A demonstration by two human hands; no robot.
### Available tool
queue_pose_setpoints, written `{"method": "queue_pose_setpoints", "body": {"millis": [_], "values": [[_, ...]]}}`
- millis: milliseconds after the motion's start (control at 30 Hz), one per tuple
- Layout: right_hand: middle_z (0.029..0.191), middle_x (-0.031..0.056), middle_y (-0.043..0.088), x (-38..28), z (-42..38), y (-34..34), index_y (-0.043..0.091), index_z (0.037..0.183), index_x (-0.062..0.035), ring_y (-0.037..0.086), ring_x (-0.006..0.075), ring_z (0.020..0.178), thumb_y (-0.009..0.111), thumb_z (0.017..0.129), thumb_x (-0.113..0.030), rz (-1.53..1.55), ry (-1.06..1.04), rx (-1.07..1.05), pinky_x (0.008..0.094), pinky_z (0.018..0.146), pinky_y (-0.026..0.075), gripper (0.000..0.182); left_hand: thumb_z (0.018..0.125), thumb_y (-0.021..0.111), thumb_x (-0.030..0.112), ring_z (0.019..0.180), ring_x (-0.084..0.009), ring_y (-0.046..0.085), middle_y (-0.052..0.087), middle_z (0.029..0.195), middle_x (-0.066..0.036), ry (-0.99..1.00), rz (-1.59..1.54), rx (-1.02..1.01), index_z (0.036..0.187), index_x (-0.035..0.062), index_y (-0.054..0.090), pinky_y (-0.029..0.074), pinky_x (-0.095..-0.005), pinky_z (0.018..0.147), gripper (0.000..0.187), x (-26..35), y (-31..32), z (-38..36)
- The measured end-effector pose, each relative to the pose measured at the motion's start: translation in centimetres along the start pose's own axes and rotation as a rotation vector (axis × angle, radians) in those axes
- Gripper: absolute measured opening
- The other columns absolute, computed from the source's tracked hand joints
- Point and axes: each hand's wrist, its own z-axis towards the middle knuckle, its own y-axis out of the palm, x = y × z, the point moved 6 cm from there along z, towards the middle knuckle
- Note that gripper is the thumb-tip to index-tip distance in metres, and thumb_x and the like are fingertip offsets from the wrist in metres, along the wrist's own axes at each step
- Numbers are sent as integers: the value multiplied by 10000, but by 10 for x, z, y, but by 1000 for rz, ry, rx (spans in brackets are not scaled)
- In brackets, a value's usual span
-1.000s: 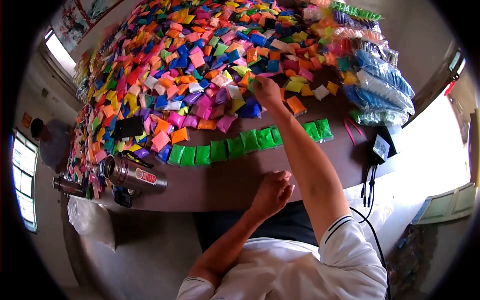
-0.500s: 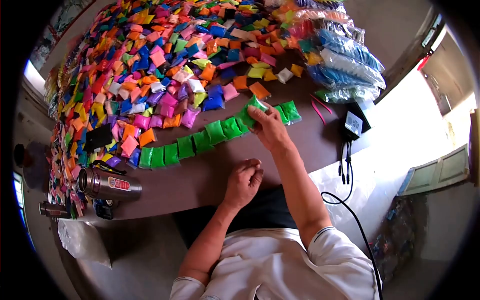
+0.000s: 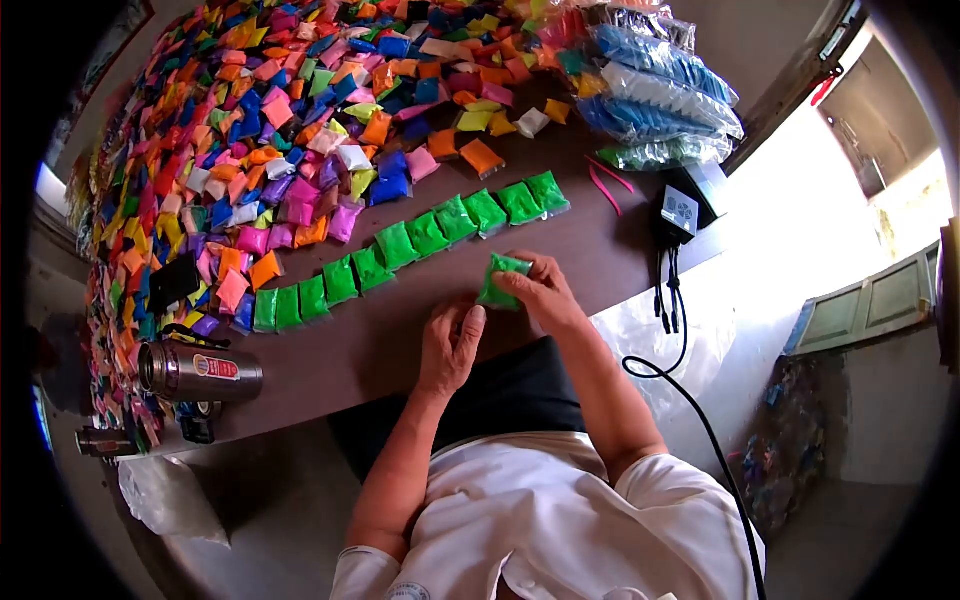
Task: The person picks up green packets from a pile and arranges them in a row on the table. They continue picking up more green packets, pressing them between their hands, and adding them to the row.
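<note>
My right hand (image 3: 540,290) pinches a green packet (image 3: 499,280) between thumb and fingers, above the near part of the table. Close by on its left is my left hand (image 3: 449,346), with the fingers curled and the thumb pointing toward the packet's lower corner. Whether the left hand touches the packet or has anything inside it is hidden. Beyond both hands, several similar green packets (image 3: 427,235) lie side by side in a slanting row on the brown table (image 3: 400,310).
A heap of small coloured packets (image 3: 300,110) covers the far and left table. Clear bags of blue packets (image 3: 660,90) are stacked at the back right. A steel flask (image 3: 200,372) lies at left. Pink strips (image 3: 607,185) and a cabled box (image 3: 679,215) sit at right.
My right hand has drawn the green packet back from above the row toward my body. My left hand's thumb has lifted and now points at it. The view has shifted slightly.
</note>
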Motion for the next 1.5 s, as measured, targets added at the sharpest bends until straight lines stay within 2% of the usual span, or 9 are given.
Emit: {"method": "queue_pose_setpoints", "body": {"millis": [100, 167, 267, 700, 900, 967, 1233, 1367, 1500], "values": [[837, -33, 603, 8, -10, 10, 616, 972, -6, 538, 46, 791, 613, 929, -207, -99, 109, -94, 224, 701, 447, 205, 946, 554, 248, 769, -218, 572, 587, 876, -106, 96, 52, 22, 999, -12, 607, 459, -321, 708, 270, 8, 1, 3], [835, -31, 595, 9, -11, 15, 615, 975, -5, 527, 43, 788, 610, 930, -204, -80, 90, -113, 220, 696, 441, 203, 939, 553, 241, 825, -327, 571, 590, 884, -155, 247, 234, -16, 976, -4, 603, 453, -386, 765, 253, 18, 4, 5], [835, -26, 586, 7, -13, 18, 613, 980, -3, 516, 41, 789, 609, 930, -202, -53, 60, -72, 214, 694, 436, 206, 931, 557, 237, 865, -378, 560, 595, 908, -188, 211, 261, -73, 964, 1, 601, 448, -420, 780, 242, 16, 4, 6], [834, -27, 600, 11, -15, 12, 613, 985, 3, 536, 43, 765, 619, 914, -185, -4, 65, 24, 204, 682, 446, 201, 949, 515, 257, 912, -400, 549, 604, 911, -180, 315, 398, -40, 915, 17, 595, 414, -458, 864, 255, 15, 5, 4], [810, -33, 568, 12, -20, 10, 595, 958, 3, 497, 57, 749, 631, 911, -197, -82, -35, 95, 224, 650, 418, 209, 956, 514, 244, 894, -409, 546, 600, 913, -181, 229, 365, -41, 918, 10, 580, 425, -464, 863, 246, 6, 4, 3], [794, -38, 555, 15, -20, 11, 594, 935, -1, 486, 54, 738, 635, 909, -193, -119, -18, 104, 228, 637, 411, 198, 952, 526, 232, 916, -411, 548, 605, 947, -182, 112, 274, 3, 950, 6, 582, 433, -464, 870, 233, 0, 2, 3], [799, -37, 584, 24, -20, 5, 614, 911, -5, 497, 36, 739, 629, 917, -166, -136, -49, 110, 201, 642, 411, 162, 947, 539, 243, 994, -401, 552, 619, 1024, -179, 211, 394, -13, 1011, 9, 593, 434, -450, 894, 248, 8, 3, 2], [753, -60, 529, 17, -20, 8, 599, 855, -18, 455, 32, 700, 631, 911, -163, -87, -49, 104, 201, 605, 379, 159, 951, 535, 253, 1002, -394, 552, 619, 1028, -180, 259, 420, 5, 1007, 9, 590, 436, -443, 889, 256, 7, 2, 0], [750, -69, 522, 13, -21, 14, 601, 867, -15, 451, 27, 698, 610, 925, -183, -41, -6, 138, 202, 600, 376, 178, 952, 534, 268, 1001, -385, 553, 618, 1020, -177, 187, 336, 23, 1006, 15, 589, 441, -439, 875, 264, 6, 0, 1]]}}
